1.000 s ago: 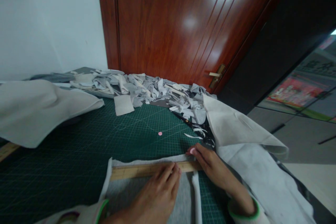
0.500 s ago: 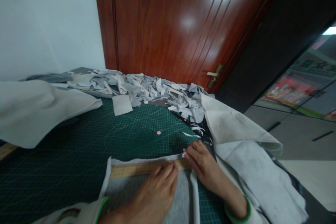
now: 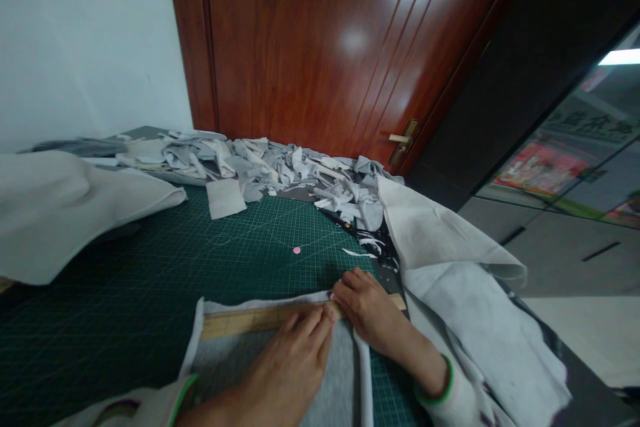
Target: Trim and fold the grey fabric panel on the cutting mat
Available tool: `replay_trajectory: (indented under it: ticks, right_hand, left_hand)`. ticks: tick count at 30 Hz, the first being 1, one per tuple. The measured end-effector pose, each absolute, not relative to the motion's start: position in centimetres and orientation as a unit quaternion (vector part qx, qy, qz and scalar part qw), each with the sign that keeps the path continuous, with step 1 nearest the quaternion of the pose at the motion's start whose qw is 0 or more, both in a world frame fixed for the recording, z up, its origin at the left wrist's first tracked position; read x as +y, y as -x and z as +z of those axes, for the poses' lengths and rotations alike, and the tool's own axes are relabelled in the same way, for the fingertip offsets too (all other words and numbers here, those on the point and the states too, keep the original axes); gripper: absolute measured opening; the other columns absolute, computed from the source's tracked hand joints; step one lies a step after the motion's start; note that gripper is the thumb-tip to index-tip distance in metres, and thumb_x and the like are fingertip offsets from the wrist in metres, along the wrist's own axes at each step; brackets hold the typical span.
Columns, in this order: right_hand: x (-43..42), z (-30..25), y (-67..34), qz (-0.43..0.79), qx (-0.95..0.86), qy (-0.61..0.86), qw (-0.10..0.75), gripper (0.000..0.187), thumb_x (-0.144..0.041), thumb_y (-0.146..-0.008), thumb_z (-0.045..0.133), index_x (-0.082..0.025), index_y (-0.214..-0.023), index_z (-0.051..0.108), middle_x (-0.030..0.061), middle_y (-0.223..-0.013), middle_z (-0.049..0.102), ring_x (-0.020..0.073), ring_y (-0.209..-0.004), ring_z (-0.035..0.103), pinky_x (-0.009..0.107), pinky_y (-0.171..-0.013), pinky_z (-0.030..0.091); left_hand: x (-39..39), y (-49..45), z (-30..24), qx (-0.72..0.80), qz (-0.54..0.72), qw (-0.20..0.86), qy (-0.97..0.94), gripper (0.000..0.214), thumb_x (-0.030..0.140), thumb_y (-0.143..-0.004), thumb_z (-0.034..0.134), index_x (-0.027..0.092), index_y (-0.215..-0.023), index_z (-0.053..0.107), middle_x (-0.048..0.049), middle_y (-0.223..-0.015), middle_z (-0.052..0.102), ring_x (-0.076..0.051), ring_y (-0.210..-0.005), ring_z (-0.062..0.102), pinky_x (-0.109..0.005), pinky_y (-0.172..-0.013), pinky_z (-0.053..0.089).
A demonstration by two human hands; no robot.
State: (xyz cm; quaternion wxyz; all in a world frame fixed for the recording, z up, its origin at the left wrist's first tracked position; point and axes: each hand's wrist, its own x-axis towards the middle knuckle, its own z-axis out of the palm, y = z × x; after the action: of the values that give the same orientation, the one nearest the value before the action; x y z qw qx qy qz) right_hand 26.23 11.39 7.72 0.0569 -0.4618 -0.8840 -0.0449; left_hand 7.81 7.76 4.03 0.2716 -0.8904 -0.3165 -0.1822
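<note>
A piece of grey fabric with its edges turned up lies on the green cutting mat before me. Along its far edge runs a wooden ruler, its right end sticking out past the cloth. My left hand lies across the fabric, fingers drawn together and fingertips holding the ruler down. My right hand is closed at the far right corner, fingers pinching the turned-up fabric edge over the ruler. Its fingertips partly cover the cloth there.
A small pink disc lies on the mat beyond the fabric. Black-handled scissors rest near fabric scraps heaped along the back. White cloth is piled at right, and another white cloth at left. A wooden door stands behind.
My right hand has shifted left along the far edge and folded it lower over the ruler, whose right end now shows. My left hand stays pressed on the ruler. The view has shifted slightly.
</note>
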Motion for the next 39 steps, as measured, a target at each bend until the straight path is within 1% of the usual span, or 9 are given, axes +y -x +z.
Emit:
replay_trajectory:
  ticks: [5,11,14,18,21,27,29,34,39]
  right_hand:
    - [11.4,8.3,-26.1,-0.080,-0.883,0.462,0.019,0.013,-0.013,-0.092,0.052,-0.022,-0.087,0.060,0.0038,-0.090,0.063,0.0218,-0.089,0.052,0.034,-0.074,0.035]
    - [11.4,9.2,-26.7,-0.097,-0.877,0.471,-0.001,0.016,-0.011,-0.092,0.051,-0.021,-0.086,0.061,0.0041,-0.086,0.064,0.0222,-0.089,0.054,0.035,-0.074,0.033]
    - [11.3,9.5,-26.9,-0.092,-0.874,0.477,-0.008,0.015,-0.011,-0.092,0.053,-0.022,-0.085,0.061,0.0036,-0.087,0.065,0.0217,-0.088,0.055,0.035,-0.074,0.033]
    - [11.2,9.7,-27.0,-0.096,-0.872,0.480,-0.013,0.015,-0.017,-0.095,0.050,-0.022,-0.086,0.061,0.0036,-0.088,0.065,0.0217,-0.087,0.055,0.035,-0.075,0.034]
    - [11.2,9.7,-27.5,-0.094,-0.867,0.488,-0.022,0.015,-0.014,-0.094,0.050,-0.022,-0.087,0.061,0.0034,-0.087,0.065,0.0219,-0.087,0.056,0.035,-0.077,0.034]
    - [11.4,9.6,-29.0,-0.058,-0.854,0.516,-0.023,0.018,-0.007,-0.089,0.051,-0.021,-0.086,0.061,0.0038,-0.088,0.066,0.0226,-0.090,0.059,0.034,-0.077,0.035]
    - [11.4,9.7,-29.1,-0.050,-0.848,0.527,-0.030,0.021,-0.005,-0.088,0.049,-0.021,-0.087,0.062,0.0047,-0.089,0.067,0.0230,-0.091,0.060,0.035,-0.078,0.036]
    - [11.3,9.9,-29.2,-0.037,-0.834,0.549,-0.042,0.023,-0.006,-0.090,0.046,-0.020,-0.088,0.064,0.0059,-0.089,0.068,0.0235,-0.091,0.062,0.035,-0.081,0.038]
    - [11.3,10.1,-29.4,-0.033,-0.831,0.554,-0.039,0.022,-0.010,-0.093,0.045,-0.020,-0.088,0.064,0.0062,-0.087,0.070,0.0236,-0.089,0.064,0.035,-0.080,0.039]
  left_hand:
    - [7.5,-7.6,4.3,-0.319,-0.196,0.271,0.887,0.033,0.019,-0.083,0.054,0.015,-0.109,0.073,-0.0041,-0.119,0.069,-0.021,-0.106,0.056,-0.034,-0.088,0.043]
    - [7.7,-7.5,3.7,-0.306,-0.189,0.258,0.897,0.030,0.021,-0.087,0.053,0.017,-0.110,0.073,-0.0029,-0.119,0.070,-0.021,-0.108,0.056,-0.035,-0.089,0.041]
    - [7.8,-7.6,3.6,-0.307,-0.203,0.254,0.895,0.031,0.021,-0.087,0.053,0.017,-0.108,0.075,-0.0020,-0.117,0.072,-0.021,-0.107,0.056,-0.035,-0.089,0.042]
    - [7.6,-7.6,3.8,-0.321,-0.198,0.249,0.892,0.033,0.021,-0.084,0.054,0.017,-0.109,0.075,-0.0019,-0.119,0.071,-0.022,-0.107,0.056,-0.034,-0.086,0.045]
    - [7.6,-7.6,3.7,-0.315,-0.194,0.255,0.893,0.036,0.021,-0.081,0.053,0.018,-0.109,0.075,-0.0029,-0.119,0.071,-0.023,-0.108,0.057,-0.035,-0.086,0.047]
    - [8.1,-7.7,2.5,-0.295,-0.257,0.275,0.878,0.044,0.019,-0.067,0.051,0.022,-0.103,0.077,-0.0044,-0.116,0.070,-0.025,-0.106,0.057,-0.036,-0.085,0.050]
    - [8.1,-7.6,2.3,-0.302,-0.258,0.267,0.878,0.047,0.017,-0.066,0.049,0.021,-0.105,0.076,-0.0048,-0.117,0.070,-0.025,-0.106,0.057,-0.037,-0.085,0.051]
    - [7.9,-7.4,2.3,-0.299,-0.240,0.236,0.893,0.049,0.017,-0.069,0.050,0.019,-0.112,0.073,-0.0067,-0.121,0.069,-0.026,-0.109,0.059,-0.038,-0.085,0.053]
    - [8.0,-7.2,2.7,-0.296,-0.169,0.189,0.921,0.057,0.014,-0.068,0.047,0.017,-0.121,0.069,-0.0090,-0.127,0.067,-0.028,-0.114,0.059,-0.040,-0.087,0.055]
